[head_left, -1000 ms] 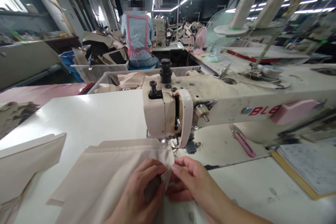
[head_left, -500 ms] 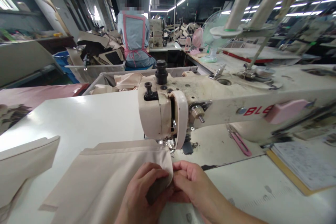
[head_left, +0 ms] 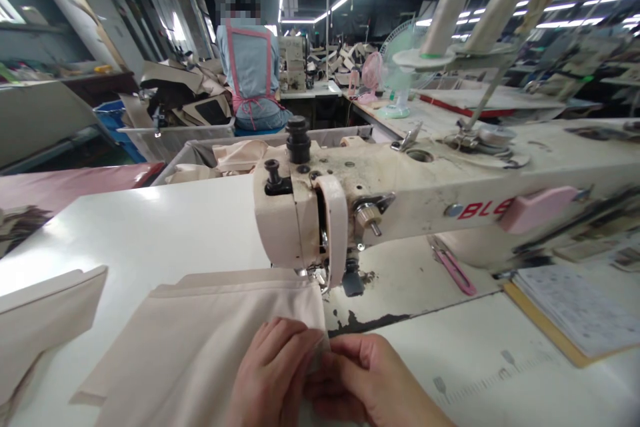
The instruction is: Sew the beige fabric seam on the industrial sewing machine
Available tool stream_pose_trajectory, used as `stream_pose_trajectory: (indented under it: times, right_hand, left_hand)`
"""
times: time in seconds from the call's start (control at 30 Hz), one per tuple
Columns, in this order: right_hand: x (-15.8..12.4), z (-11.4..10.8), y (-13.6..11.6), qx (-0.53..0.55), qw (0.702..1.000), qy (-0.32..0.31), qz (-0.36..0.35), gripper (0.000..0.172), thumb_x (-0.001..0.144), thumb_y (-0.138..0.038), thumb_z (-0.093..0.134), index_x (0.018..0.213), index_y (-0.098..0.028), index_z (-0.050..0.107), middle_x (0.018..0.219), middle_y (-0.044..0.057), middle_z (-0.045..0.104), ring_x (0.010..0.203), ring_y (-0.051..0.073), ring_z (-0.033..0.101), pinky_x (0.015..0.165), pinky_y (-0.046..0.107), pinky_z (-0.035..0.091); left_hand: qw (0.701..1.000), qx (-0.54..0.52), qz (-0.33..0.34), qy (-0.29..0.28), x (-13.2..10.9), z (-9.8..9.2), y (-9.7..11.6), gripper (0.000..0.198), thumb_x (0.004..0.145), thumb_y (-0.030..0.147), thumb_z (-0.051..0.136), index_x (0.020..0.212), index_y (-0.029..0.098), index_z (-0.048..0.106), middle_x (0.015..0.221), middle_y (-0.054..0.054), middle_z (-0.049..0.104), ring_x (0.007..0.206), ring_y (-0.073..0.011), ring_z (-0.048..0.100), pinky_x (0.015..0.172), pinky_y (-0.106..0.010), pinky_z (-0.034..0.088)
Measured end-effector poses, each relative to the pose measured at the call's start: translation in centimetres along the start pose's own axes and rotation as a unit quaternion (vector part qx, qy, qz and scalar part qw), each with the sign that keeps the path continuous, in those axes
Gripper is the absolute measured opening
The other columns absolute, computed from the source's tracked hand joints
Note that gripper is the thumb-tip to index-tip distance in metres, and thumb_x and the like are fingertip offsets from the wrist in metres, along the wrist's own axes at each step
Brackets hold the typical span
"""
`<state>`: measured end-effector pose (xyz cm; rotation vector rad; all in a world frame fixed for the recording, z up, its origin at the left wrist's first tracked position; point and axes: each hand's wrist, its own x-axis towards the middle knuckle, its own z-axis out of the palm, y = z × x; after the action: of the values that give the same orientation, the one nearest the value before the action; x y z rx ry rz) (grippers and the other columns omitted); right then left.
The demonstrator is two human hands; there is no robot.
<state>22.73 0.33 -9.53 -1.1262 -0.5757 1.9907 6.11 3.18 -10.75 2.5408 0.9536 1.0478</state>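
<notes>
Now the beige fabric (head_left: 210,340) lies flat on the white table (head_left: 150,227), at 7 o'clock from the sewing machine (head_left: 310,213). The left hand (head_left: 273,377) and right hand (head_left: 367,383) meet knuckles up, fingers curled, pinching its right edge. At 12 o'clock a grey bin (head_left: 193,150) holds more beige pieces.

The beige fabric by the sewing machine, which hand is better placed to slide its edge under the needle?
Probably the right hand: it pinches the beige fabric at the corner nearest the needle. The left hand rests further left on the cloth.
</notes>
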Motion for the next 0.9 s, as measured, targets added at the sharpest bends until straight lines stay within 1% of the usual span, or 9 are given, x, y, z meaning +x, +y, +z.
stream_pose_trajectory:
  times: [0.07, 0.13, 0.2, 0.33, 0.53, 0.63, 0.73, 0.8, 0.9]
  right_hand:
    - [-0.4, 0.0, 0.0, -0.005, 1.0, 0.011, 0.003, 0.039, 0.061, -0.052, 0.085, 0.079, -0.019, 0.077, 0.073, 0.003, 0.073, 0.071, 0.017, 0.068, 0.073, 0.027, 0.052]
    - [-0.7, 0.1, -0.2, -0.025, 1.0, 0.002, 0.009, 0.041, 0.064, -0.055, 0.083, 0.082, -0.019, 0.078, 0.074, 0.004, 0.072, 0.075, 0.017, 0.066, 0.073, 0.025, 0.05]
    - [-0.9, 0.1, -0.3, -0.054, 0.998, -0.002, 0.015, 0.042, 0.065, -0.057, 0.081, 0.082, -0.018, 0.078, 0.074, 0.003, 0.071, 0.078, 0.017, 0.065, 0.073, 0.024, 0.048]
    - [-1.1, 0.0, -0.1, -0.082, 0.997, 0.004, 0.003, 0.043, 0.065, -0.06, 0.077, 0.079, -0.02, 0.077, 0.069, 0.001, 0.065, 0.074, 0.018, 0.06, 0.073, 0.026, 0.047]
    - [-0.4, -0.7, 1.2, -0.095, 0.995, 0.024, -0.011, 0.034, 0.067, -0.051, 0.076, 0.067, -0.017, 0.07, 0.059, -0.003, 0.053, 0.064, 0.015, 0.05, 0.069, 0.026, 0.045]
    - [-0.1, -0.9, 1.6, -0.093, 0.995, 0.031, -0.023, 0.03, 0.067, -0.045, 0.077, 0.063, -0.017, 0.068, 0.056, -0.004, 0.049, 0.058, 0.013, 0.046, 0.062, 0.024, 0.042]
    - [-0.3, -1.0, 1.3, -0.1, 0.994, 0.02, -0.031, 0.029, 0.07, -0.041, 0.076, 0.058, -0.017, 0.066, 0.053, -0.005, 0.044, 0.054, 0.011, 0.041, 0.057, 0.023, 0.04]
    - [-0.5, -0.9, 1.0, -0.091, 0.995, 0.007, -0.036, 0.028, 0.071, -0.04, 0.075, 0.059, -0.016, 0.066, 0.054, -0.005, 0.044, 0.056, 0.012, 0.042, 0.06, 0.024, 0.04]
    - [-0.8, -0.9, 0.7, -0.052, 0.998, -0.009, -0.034, 0.026, 0.072, -0.04, 0.076, 0.065, -0.016, 0.07, 0.061, -0.003, 0.048, 0.063, 0.013, 0.046, 0.069, 0.026, 0.043]
  left_hand:
    - [0.998, 0.035, 0.057, 0.016, 0.0, -0.2, -0.3, 0.023, 0.097, 0.018, 0.041, 0.107, 0.015, 0.061, 0.084, -0.008, 0.067, 0.076, -0.0176, 0.059, 0.069, -0.028, 0.05]
    - [0.994, 0.06, 0.089, 0.003, 0.1, -0.5, -0.3, 0.024, 0.099, 0.02, 0.038, 0.104, 0.016, 0.061, 0.078, -0.006, 0.066, 0.07, -0.0167, 0.058, 0.066, -0.028, 0.048]
    - [0.994, 0.052, 0.094, -0.019, 0.2, -0.7, 0.0, 0.022, 0.099, 0.019, 0.039, 0.098, 0.017, 0.061, 0.074, -0.004, 0.065, 0.065, -0.0152, 0.056, 0.061, -0.026, 0.048]
    - [0.994, 0.035, 0.1, -0.013, 0.4, -0.7, 0.7, 0.018, 0.097, 0.016, 0.042, 0.095, 0.015, 0.059, 0.073, -0.004, 0.065, 0.064, -0.0144, 0.055, 0.059, -0.025, 0.049]
    - [0.991, 0.029, 0.128, 0.006, 0.4, -0.5, 0.6, 0.017, 0.097, 0.014, 0.046, 0.096, 0.008, 0.061, 0.073, -0.007, 0.063, 0.068, -0.0154, 0.054, 0.06, -0.026, 0.05]
    - [0.991, 0.026, 0.128, -0.004, 0.4, -0.5, 0.6, 0.017, 0.096, 0.013, 0.046, 0.097, 0.007, 0.062, 0.073, -0.008, 0.064, 0.068, -0.0159, 0.054, 0.06, -0.027, 0.05]
    - [0.991, 0.034, 0.126, -0.015, 0.5, -0.5, 0.8, 0.016, 0.095, 0.011, 0.046, 0.097, 0.008, 0.062, 0.072, -0.008, 0.064, 0.066, -0.016, 0.054, 0.058, -0.027, 0.05]
    - [0.991, 0.036, 0.124, -0.019, 0.6, -0.6, 0.9, 0.014, 0.091, 0.008, 0.05, 0.095, 0.009, 0.063, 0.071, -0.007, 0.063, 0.065, -0.0161, 0.053, 0.059, -0.028, 0.05]
    - [0.993, 0.029, 0.113, -0.013, 0.8, -0.8, 0.9, 0.011, 0.09, 0.008, 0.053, 0.093, 0.01, 0.064, 0.071, -0.005, 0.064, 0.065, -0.0156, 0.053, 0.061, -0.028, 0.05]
